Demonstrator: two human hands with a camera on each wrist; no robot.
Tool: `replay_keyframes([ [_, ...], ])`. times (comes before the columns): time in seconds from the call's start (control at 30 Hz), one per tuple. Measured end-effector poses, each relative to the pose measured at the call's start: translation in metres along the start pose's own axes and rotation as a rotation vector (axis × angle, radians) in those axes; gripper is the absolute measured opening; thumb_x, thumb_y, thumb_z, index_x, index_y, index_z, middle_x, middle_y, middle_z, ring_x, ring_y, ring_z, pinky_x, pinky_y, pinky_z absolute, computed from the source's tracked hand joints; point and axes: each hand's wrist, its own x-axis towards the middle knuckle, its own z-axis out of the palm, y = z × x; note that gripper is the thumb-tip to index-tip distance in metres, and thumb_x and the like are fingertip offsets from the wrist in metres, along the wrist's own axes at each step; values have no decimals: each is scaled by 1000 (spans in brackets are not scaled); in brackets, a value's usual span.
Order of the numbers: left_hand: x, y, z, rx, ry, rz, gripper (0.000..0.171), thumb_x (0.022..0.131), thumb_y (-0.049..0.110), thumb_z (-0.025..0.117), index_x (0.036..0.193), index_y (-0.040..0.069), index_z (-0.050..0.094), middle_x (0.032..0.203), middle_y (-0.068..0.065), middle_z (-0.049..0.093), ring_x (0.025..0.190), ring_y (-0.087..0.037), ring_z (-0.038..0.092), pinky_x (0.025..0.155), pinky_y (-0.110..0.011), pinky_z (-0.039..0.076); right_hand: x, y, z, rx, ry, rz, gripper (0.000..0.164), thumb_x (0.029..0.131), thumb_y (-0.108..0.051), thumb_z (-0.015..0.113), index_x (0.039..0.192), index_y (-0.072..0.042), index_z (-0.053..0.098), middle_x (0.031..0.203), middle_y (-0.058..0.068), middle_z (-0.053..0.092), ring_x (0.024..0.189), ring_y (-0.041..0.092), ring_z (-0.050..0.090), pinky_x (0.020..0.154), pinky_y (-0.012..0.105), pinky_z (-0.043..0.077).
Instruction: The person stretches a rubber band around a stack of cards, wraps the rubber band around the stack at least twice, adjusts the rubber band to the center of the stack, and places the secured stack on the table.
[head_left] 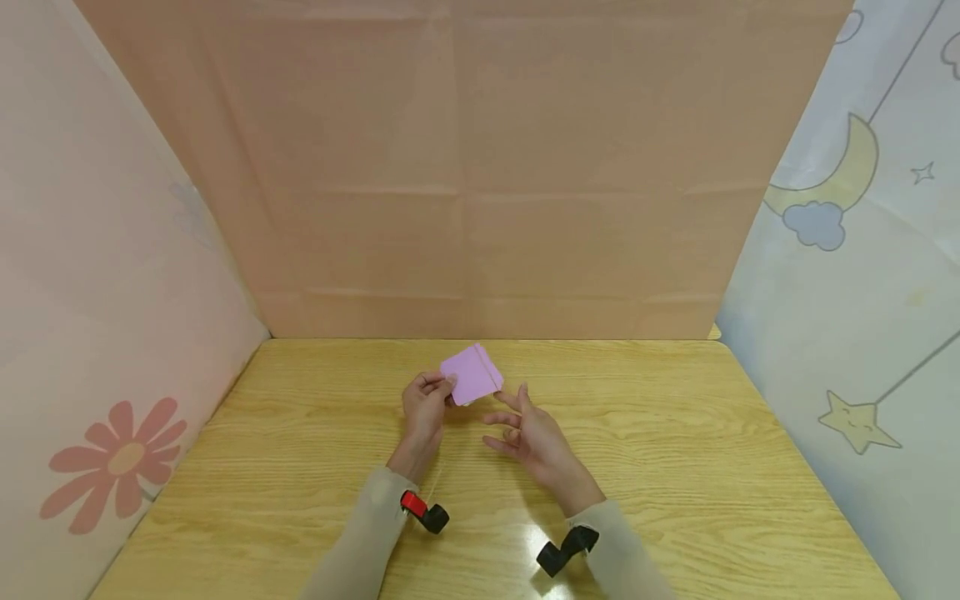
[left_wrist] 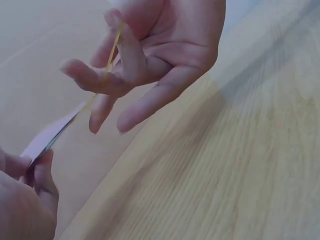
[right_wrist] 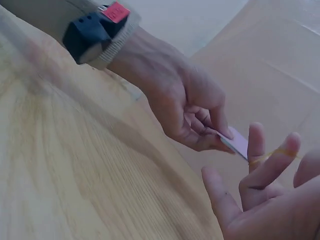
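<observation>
My left hand (head_left: pixel 425 406) pinches the left corner of a thin stack of pink square paper (head_left: pixel 467 377), held up above the table. A yellow rubber band (left_wrist: pixel 113 50) runs from the stack to my right hand (head_left: pixel 538 440), stretched taut over bent fingers in the left wrist view. One right fingertip is close to the stack's right corner, and the other fingers are spread. In the head view a thin line crosses the paper near its right edge. The right wrist view shows the paper (right_wrist: pixel 239 142) nearly edge-on between the hands.
Below the hands lies a wood-grain table (head_left: pixel 300 467). A brown backdrop (head_left: pixel 465 183) stands along its far edge, with printed sheets on the left (head_left: pixel 90 317) and right (head_left: pixel 862 317). Small black wrist cameras (head_left: pixel 567 550) sit on both sleeves.
</observation>
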Motion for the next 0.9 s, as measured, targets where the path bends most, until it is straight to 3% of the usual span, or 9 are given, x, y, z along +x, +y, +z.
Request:
replay_keyframes([
  [0.17, -6, 2, 1, 30, -142, -48, 11, 98, -2, 69, 106, -3, 60, 85, 0, 67, 70, -12, 63, 63, -23, 55, 2, -5, -11, 14, 8, 20, 56, 113, -50, 35, 130, -3, 60, 95, -1, 69, 63, 4, 50, 103, 50, 60],
  [0.33, -8, 3, 2, 14, -206, -52, 11, 99, -2, 69, 106, -3, 60, 85, 1, 67, 71, -12, 65, 64, -24, 56, 3, -11, -19, 60, -90, 45, 47, 111, -52, 40, 111, -10, 62, 94, -2, 67, 71, 3, 57, 106, 52, 58],
  [0.5, -9, 2, -1, 12, -281, -60, 11, 97, -3, 70, 97, 4, 61, 83, 1, 68, 68, -11, 64, 63, -24, 55, 3, -12, -28, 118, -188, 99, 48, 110, -53, 42, 126, -13, 62, 98, -2, 61, 75, 3, 60, 108, 53, 56],
  [0.63, -9, 3, -4, 44, -356, -72, 16, 97, -5, 69, 92, 8, 61, 83, 1, 67, 68, -11, 63, 62, -24, 54, 2, -11, -33, 135, -231, 134, 52, 110, -52, 42, 143, -14, 53, 106, 2, 55, 83, 7, 62, 107, 57, 55],
  [0.9, -8, 5, -10, 124, -440, -92, 13, 98, -4, 69, 94, 7, 63, 85, 2, 65, 69, -11, 64, 63, -24, 56, -2, -14, -36, 70, -319, 129, 63, 112, -46, 43, 152, 2, 42, 101, 5, 58, 89, 12, 59, 109, 58, 53],
])
